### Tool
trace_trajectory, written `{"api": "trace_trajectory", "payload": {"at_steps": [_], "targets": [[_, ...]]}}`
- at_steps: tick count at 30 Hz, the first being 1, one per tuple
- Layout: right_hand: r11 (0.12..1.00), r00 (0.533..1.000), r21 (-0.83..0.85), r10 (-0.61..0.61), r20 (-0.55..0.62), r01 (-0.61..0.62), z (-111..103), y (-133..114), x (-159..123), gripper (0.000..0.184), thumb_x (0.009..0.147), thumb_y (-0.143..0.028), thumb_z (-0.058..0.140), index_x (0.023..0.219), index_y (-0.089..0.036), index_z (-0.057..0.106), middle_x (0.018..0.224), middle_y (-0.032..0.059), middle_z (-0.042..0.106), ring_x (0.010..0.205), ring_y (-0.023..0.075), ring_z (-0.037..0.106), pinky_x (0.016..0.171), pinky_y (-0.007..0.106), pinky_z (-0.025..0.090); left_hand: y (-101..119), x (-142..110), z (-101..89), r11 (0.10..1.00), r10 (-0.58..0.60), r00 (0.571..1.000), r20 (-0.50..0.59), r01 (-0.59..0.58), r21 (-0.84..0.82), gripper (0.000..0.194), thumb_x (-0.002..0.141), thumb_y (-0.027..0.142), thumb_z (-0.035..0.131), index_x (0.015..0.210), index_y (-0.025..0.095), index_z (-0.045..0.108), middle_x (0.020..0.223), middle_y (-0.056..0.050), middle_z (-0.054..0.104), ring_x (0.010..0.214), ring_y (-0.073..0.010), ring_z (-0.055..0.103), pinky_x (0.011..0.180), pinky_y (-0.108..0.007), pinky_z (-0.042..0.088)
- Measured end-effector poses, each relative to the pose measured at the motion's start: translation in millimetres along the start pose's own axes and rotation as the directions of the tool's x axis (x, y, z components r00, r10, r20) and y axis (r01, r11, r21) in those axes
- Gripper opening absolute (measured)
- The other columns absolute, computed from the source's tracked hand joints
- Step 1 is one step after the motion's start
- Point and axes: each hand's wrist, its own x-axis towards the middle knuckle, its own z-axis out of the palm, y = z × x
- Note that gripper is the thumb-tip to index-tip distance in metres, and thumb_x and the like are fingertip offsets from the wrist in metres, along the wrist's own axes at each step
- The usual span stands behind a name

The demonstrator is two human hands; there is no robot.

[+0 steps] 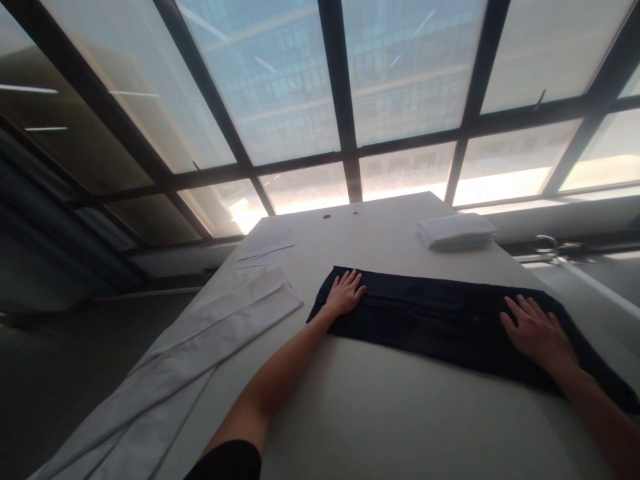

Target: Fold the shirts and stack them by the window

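A long dark navy garment, seemingly folded trousers (425,313), lies flat across the white table, its right end running past the table's edge. My left hand (346,292) rests flat near the garment's left end, fingers stretched out. Farther right, my right hand (540,330) presses on the cloth with its fingers spread. Neither hand grips anything. To the left, a pair of light-coloured trousers (220,333) is laid out lengthwise along the table's left side.
A folded white cloth stack (456,232) sits at the table's far right. White sheets (267,243) lie at the far left of the table (370,247). Dark-framed windows (350,100) rise behind it. A metal rail (595,280) stands off the right edge.
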Motion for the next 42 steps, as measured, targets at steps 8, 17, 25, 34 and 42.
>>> {"api": "trace_trajectory", "payload": {"at_steps": [8,17,25,34,42], "targets": [[1.0,1.0,0.023,-0.011,-0.003,0.011,-5.1,-4.2,-2.2,0.065,0.096,-0.048,0.027,0.144,-0.01,0.051,0.153,0.018,0.044,0.147,0.0331,0.03,0.116,0.058,0.027,-43.0,-9.3,-3.7,0.992,-0.121,0.993,-0.006,0.121,0.025,0.065,0.103,0.055,0.02,0.157,0.02,0.029,0.165,-0.008,0.022,0.152,-0.0279,0.019,0.12,-0.056,0.019],[0.944,0.943,0.277,0.245,-0.226,-0.179,-42.2,22.8,0.9,0.053,0.09,-0.035,0.042,0.131,-0.01,0.063,0.129,0.0181,0.065,0.121,0.0304,0.059,0.106,0.042,0.044,-46.9,-4.3,-1.0,0.995,-0.101,0.993,-0.052,0.102,0.021,0.059,0.104,0.051,0.023,0.154,0.023,0.037,0.163,-0.01,0.028,0.151,-0.0275,0.023,0.118,-0.056,0.023],[0.845,0.864,0.206,0.503,0.013,-0.494,-67.6,57.5,-8.9,0.051,0.085,-0.036,0.052,0.122,-0.008,0.07,0.105,0.0211,0.074,0.101,0.0347,0.069,0.086,0.04,0.051,-41.2,-5.0,-8.4,0.996,-0.078,0.971,-0.224,0.086,0.023,0.051,0.103,0.04,0.028,0.142,0.018,0.053,0.153,-0.012,0.045,0.146,-0.0303,0.034,0.118,-0.059,0.023],[0.594,0.764,0.481,0.517,0.386,-0.645,-94.4,56.2,-1.5,0.035,0.082,-0.032,0.064,0.103,-0.006,0.075,0.092,0.0187,0.076,0.081,0.029,0.073,0.071,0.035,0.056,17.9,-16.5,-14.9,0.982,0.129,0.96,-0.247,-0.158,-0.1,0.048,0.103,0.039,0.031,0.14,0.018,0.054,0.15,-0.009,0.05,0.146,-0.024,0.035,0.123,-0.049,0.02],[0.348,0.816,0.743,0.146,0.559,-0.571,-144.7,34.3,9.1,0.038,0.083,-0.023,0.067,0.12,-0.014,0.068,0.098,0.0134,0.077,0.08,0.0233,0.073,0.067,0.029,0.058,54.3,-27.7,-1.6,0.906,0.366,0.93,-0.036,-0.364,-0.216,0.052,0.103,0.045,0.038,0.151,0.024,0.041,0.161,-0.005,0.032,0.152,-0.0233,0.021,0.123,-0.049,0.017]]}}
